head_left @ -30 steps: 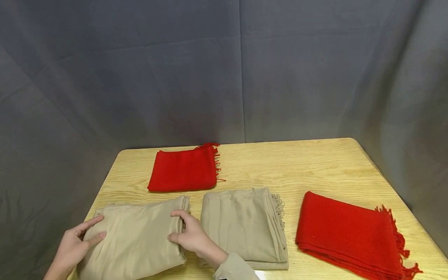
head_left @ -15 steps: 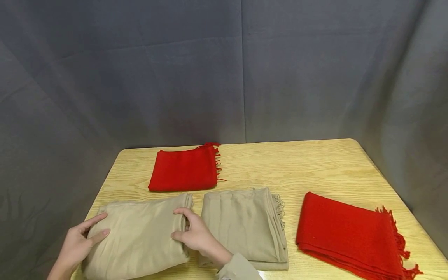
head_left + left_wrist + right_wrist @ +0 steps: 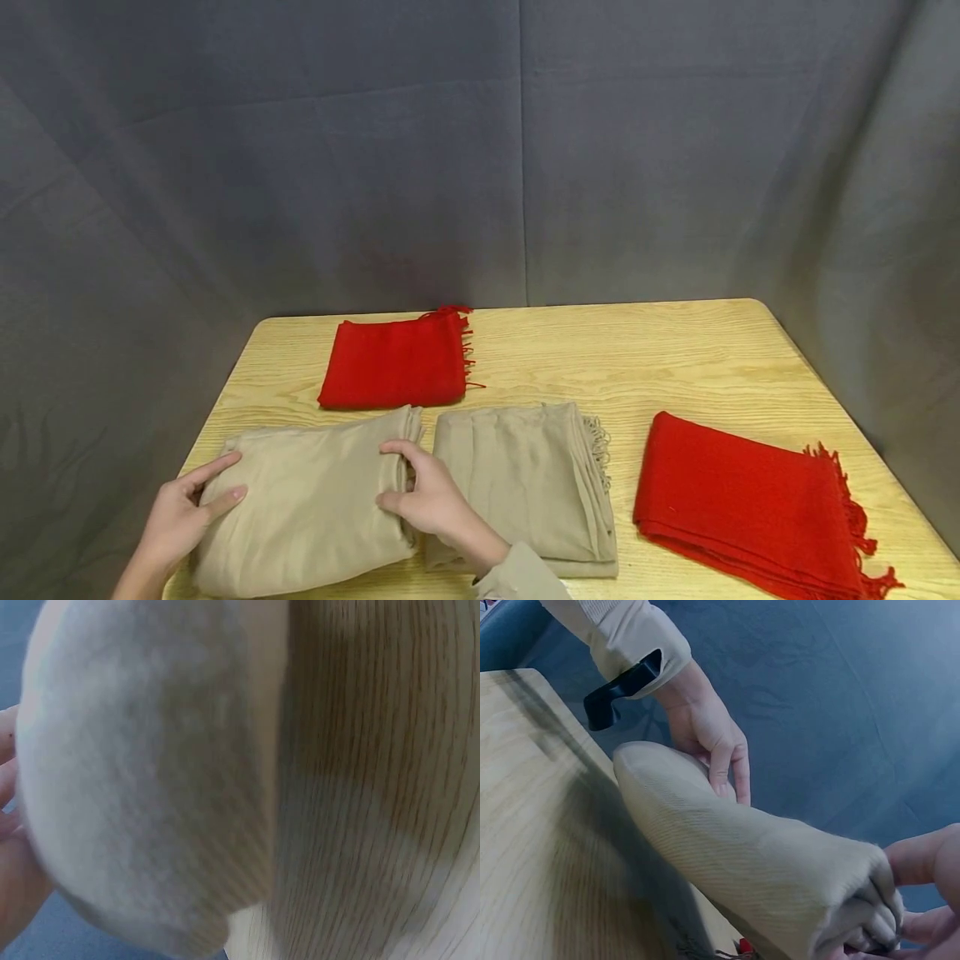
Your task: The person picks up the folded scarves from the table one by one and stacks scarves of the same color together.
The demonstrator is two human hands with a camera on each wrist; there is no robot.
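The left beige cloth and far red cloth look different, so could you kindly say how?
The left beige cloth is gripped by the left hand and right hand, while the far red cloth lies on the table untouched. The left beige cloth looks thick and rounded, the far red cloth flatter. The far red cloth shows a right-side fringe; none is plain on the left beige cloth. Both are folded.

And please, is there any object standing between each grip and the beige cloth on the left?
Nothing visible: the left grip and the right grip touch the left beige cloth directly, at opposite ends. The other beige cloth lies to its right, not between.
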